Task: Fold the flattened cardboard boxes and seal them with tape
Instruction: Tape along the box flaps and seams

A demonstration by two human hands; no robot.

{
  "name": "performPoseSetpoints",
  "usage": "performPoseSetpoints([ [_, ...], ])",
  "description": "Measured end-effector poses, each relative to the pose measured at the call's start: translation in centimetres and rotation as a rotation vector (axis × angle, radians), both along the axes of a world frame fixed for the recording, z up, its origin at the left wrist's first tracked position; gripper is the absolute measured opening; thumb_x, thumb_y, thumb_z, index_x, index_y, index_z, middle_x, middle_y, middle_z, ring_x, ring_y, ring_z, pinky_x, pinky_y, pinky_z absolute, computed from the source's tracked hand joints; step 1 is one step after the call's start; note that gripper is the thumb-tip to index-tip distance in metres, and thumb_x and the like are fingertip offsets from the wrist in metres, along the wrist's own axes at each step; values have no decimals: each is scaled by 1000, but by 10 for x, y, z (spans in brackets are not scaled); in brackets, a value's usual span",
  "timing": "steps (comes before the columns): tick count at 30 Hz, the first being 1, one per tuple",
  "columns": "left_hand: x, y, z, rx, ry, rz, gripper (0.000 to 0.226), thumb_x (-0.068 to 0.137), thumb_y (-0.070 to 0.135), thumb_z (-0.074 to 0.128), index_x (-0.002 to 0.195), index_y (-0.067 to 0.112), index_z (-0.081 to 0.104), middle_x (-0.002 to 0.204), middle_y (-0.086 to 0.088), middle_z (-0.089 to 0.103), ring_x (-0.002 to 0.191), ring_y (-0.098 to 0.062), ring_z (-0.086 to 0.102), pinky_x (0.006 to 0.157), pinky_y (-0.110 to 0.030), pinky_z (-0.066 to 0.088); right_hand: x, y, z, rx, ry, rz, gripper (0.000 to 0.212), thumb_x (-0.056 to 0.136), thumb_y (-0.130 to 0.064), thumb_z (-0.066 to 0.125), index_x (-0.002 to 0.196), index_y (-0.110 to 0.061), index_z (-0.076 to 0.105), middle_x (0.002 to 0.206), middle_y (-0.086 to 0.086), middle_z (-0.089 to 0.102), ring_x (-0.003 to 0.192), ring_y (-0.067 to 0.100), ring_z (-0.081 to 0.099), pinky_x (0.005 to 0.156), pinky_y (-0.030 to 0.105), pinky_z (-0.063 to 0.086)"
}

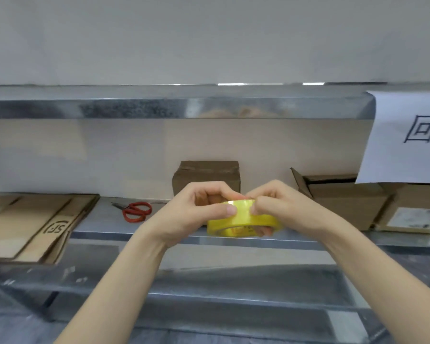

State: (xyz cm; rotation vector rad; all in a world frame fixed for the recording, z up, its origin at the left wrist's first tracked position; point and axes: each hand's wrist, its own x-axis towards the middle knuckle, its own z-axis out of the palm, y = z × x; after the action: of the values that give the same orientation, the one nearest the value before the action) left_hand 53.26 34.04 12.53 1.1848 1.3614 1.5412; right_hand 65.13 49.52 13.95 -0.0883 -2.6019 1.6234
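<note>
Step in hand, by the look of it: finding the free end on the yellow tape roll (243,220), before any sealing. Roll held in the air in front of the metal shelf (102,222), just before a small folded box (206,172) standing at the back wall. Left hand (196,209) curled round the roll's left side, thumb flat on the outer band; right hand (286,207) gripping the right side, fingertips bunched at the top edge as if picking at it. Both forearms raised, wrists bent inward toward each other. Next: peel up the end without splitting it, pull out a length, carry it to a box seam. Flattened cardboard boxes (23,224) stacked at the left of the shelf, red scissors (135,211) between them and the hands.
</note>
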Motion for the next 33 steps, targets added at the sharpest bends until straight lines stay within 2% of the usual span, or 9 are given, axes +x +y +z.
performPoseSetpoints([
  [4,29,-5,-4,-12,-9,43,14,72,17,71,84,22,76,90,1,72,83,-13,64,73,-26,52,29,2,0,-68,-14,68,51,60,-31,47,65,20,44,51,10,49,51,14,43,50,20,36],
  [7,47,-8,-5,4,-40,56,13,69,19,69,81,21,74,91,-2,71,82,-13,64,70,-23,51,41,-3,-2,-57,-21,45,45,62,-32,50,59,12,43,49,7,46,50,15,40,51,23,32],
  [11,65,-12,-4,8,-19,87,11,68,17,67,72,27,69,74,6,67,68,-6,61,63,-16,47,47,-20,-8,-1,-8,-66,35,70,-30,50,50,-2,43,45,8,41,46,16,36,48,23,28],
  [15,75,-17,-3,-15,23,80,15,71,12,71,73,27,69,76,4,67,71,-7,61,66,-16,46,58,-21,-5,-5,-38,-64,40,70,-30,44,59,8,46,46,12,46,44,17,40,45,20,32],
  [17,77,-18,-3,-26,-1,78,10,70,15,72,73,25,70,76,2,67,70,-9,62,65,-17,47,62,-21,-2,-10,-31,-80,35,68,-29,42,56,4,42,46,9,45,47,18,38,47,22,31],
  [20,79,-21,-1,-25,-30,73,12,70,12,73,71,23,69,72,0,68,66,-9,62,63,-17,47,68,-25,-1,21,5,-63,32,71,-28,48,51,-3,45,47,9,44,47,17,40,50,24,32],
  [24,80,-32,6,-50,9,46,7,71,18,74,76,20,70,80,-7,70,73,-13,64,69,-20,49,75,-30,3,94,19,-28,36,71,-42,59,48,-15,55,50,9,56,50,15,47,55,26,36],
  [29,86,-51,10,-129,55,23,11,71,20,77,80,17,72,84,-18,68,76,-18,64,72,-24,50,81,-42,5,121,-55,80,30,69,-27,49,52,-5,59,56,13,67,54,19,53,59,34,39],
  [33,93,-63,10,-172,54,-7,7,77,9,73,80,15,72,82,-13,72,72,-16,66,68,-21,51,88,-50,4,116,-93,119,29,67,-17,45,58,8,57,56,14,68,55,21,57,59,32,44],
])
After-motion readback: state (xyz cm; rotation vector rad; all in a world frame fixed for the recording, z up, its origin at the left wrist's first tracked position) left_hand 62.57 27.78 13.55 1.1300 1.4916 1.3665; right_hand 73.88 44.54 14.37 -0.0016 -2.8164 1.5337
